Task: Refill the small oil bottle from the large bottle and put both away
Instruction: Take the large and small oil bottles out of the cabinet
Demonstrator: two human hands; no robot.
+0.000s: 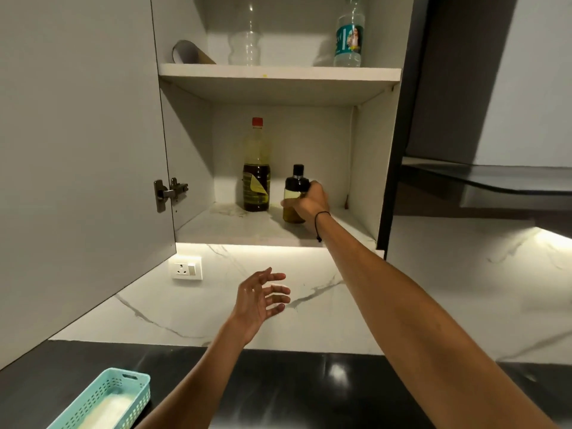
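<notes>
- Small oil bottle [294, 196]: upright on lower cabinet shelf [247, 227], right of large oil bottle [256, 168]
- Right hand [311, 202]: grips small bottle
- Left hand [261, 297]: empty, fingers spread

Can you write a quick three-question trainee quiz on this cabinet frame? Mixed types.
1. True or false: the right hand grips the small oil bottle on the lower shelf.
2. Multiple choice: the large bottle with the red cap stands
A. on the upper shelf
B. on the lower shelf, left of the small oil bottle
C. on the black counter
3. Fill in: the left hand is ____ and holds nothing, below the open cabinet.

Key
1. True
2. B
3. open
</notes>
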